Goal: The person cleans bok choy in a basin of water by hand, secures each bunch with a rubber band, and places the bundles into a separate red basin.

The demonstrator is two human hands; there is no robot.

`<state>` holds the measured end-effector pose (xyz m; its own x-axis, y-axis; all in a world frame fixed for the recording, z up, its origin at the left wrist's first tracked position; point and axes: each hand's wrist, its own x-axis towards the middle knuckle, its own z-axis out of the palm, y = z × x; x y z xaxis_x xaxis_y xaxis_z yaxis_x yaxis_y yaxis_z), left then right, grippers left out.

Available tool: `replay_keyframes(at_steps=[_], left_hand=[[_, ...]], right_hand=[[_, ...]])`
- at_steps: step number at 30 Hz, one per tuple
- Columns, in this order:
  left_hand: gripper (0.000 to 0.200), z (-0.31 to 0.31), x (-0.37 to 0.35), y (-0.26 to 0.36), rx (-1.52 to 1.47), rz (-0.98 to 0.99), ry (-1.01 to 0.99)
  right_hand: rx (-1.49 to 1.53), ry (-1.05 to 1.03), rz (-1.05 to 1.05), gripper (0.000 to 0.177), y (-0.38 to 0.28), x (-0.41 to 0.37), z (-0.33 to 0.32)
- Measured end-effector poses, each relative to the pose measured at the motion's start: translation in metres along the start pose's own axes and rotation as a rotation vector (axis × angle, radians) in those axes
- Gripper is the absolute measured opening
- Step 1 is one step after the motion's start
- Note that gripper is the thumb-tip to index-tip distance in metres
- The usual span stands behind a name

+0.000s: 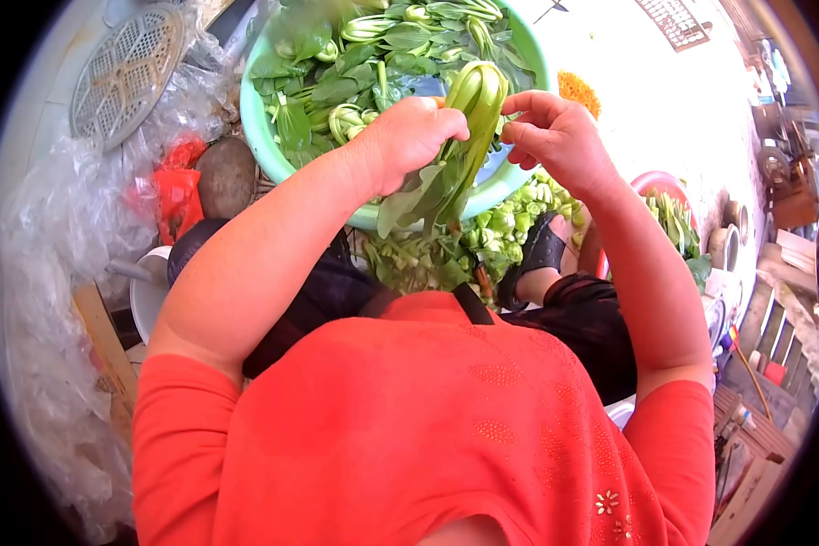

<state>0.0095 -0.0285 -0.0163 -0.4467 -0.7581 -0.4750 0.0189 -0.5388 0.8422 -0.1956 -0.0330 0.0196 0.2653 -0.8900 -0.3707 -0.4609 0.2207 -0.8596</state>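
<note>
A bunch of leafy greens [476, 100] with pale green stems is up over the near rim of a light green basin [262, 136]. Its stem end points away from me and its leaves hang toward me. My left hand [416, 136] is wrapped round the bunch from the left. At the right side of the stems is my right hand [552, 135], its thumb and forefinger bent close together; whether anything thin is between them is too small to tell. More leafy greens [337, 86] lie in the basin, with some water showing.
Cut green stem pieces [519, 214] lie on the ground below the basin, beside my shoe [539, 259]. A red basin [662, 182] with greens stands at the right. On the left are a round strainer lid [129, 77], clear plastic sheeting [50, 264], a red bag [180, 191] and a white bucket [147, 296].
</note>
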Motion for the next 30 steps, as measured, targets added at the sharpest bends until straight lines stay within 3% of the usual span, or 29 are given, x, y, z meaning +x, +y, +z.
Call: replay_keyframes(at_steps=[6, 13, 22, 25, 30], left_hand=[[0.026, -0.003, -0.001, 0.008, -0.128, -0.029, -0.061], [0.026, 0.010, -0.002, -0.002, -0.219, -0.018, -0.067], [0.033, -0.008, 0.007, -0.004, -0.327, -0.055, -0.063], [0.033, -0.011, 0.005, 0.000, -0.376, -0.085, -0.006], [0.034, -0.013, 0.008, -0.001, -0.405, -0.077, -0.095]], right_hand=[[0.202, 0.083, -0.023, 0.024, -0.003, -0.004, 0.003], [0.142, 0.101, 0.055, 0.019, -0.004, -0.005, 0.013], [0.301, 0.168, 0.046, 0.009, -0.001, -0.006, -0.001], [0.333, 0.127, 0.074, 0.011, 0.002, -0.006, -0.009], [0.387, 0.072, 0.093, 0.011, 0.006, -0.005, -0.013]])
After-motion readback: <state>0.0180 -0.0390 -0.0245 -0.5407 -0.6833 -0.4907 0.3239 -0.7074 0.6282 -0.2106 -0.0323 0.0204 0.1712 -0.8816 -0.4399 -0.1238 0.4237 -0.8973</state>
